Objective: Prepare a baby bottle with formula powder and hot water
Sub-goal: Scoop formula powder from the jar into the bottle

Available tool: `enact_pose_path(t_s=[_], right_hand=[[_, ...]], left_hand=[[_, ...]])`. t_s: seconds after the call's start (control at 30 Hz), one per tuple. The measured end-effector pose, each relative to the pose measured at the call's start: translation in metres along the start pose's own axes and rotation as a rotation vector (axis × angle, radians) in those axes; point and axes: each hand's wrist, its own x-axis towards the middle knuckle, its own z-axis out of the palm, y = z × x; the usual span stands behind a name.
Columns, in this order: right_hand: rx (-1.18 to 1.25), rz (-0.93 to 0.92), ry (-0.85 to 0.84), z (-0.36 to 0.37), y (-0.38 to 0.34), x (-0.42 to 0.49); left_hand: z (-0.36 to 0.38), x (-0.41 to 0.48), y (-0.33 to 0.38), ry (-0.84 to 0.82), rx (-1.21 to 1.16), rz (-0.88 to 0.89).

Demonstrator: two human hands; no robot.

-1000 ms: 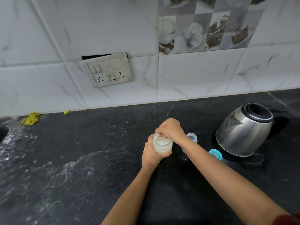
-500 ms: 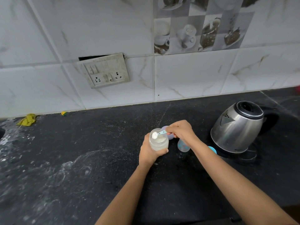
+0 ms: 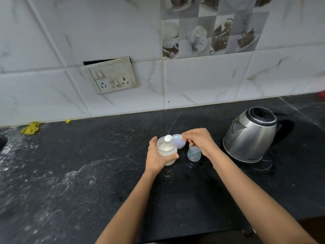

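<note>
Jar is stood upright on counter and gripped round its side by left hand. Scoop is pinched by the handle in right hand, with its bowl heaped with white powder and held just above the jar mouth. Hands are kept apart, each clamped on its own thing

Bottle is stood just right of the jar, not touching it. Its mouth is hidden under the right hand, so whether it is open cannot be told. Lid is seen just behind the jar, to the right. Kettle is set well right of the jar, past the bottle

Risks, as judged:
- The heap is not levelled, so powder is likely to be shed on the counter between jar and bottle if the scoop is tilted or jerked
- The bottle is not held and looks light and narrow, so it could be knocked over by the right wrist or the scoop rim
- The bottle mouth looks narrow, so part of the load could be missed if the scoop is tipped too fast
- An over-full scoop would give a wrong dose
- The lid lies close to the path and could be nudged
</note>
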Motion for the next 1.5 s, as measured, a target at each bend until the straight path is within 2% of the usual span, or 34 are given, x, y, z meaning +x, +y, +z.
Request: enact_pose_path(t_s=[0.2,0.33,0.53,0.8,0.93,1.23,1.5], right_hand=[[0.118,-0.007,0.052,-0.044,-0.004,-0.003],[0.125,0.001,0.098,-0.075,0.003,-0.005],[0.093,0.012,0.107,-0.095,0.021,-0.007],[0.055,0.003,0.064,-0.098,0.036,-0.001],[0.036,0.006,0.064,-0.099,0.039,0.004],[-0.077,-0.043,0.077,-0.099,0.04,0.011],[-0.366,-0.182,0.1,-0.1,0.028,0.011]], left_hand=[[0.011,-0.011,0.035,0.123,-0.027,0.157],[0.036,-0.022,0.052,0.114,0.016,0.208],[0.08,-0.034,0.051,0.011,0.087,0.133],[0.112,-0.028,0.034,0.002,0.03,-0.089],[0.118,-0.018,0.035,-0.006,0.004,-0.138],[0.123,-0.008,0.033,-0.013,0.03,-0.069],[0.12,-0.01,0.035,-0.016,0.118,0.055]])
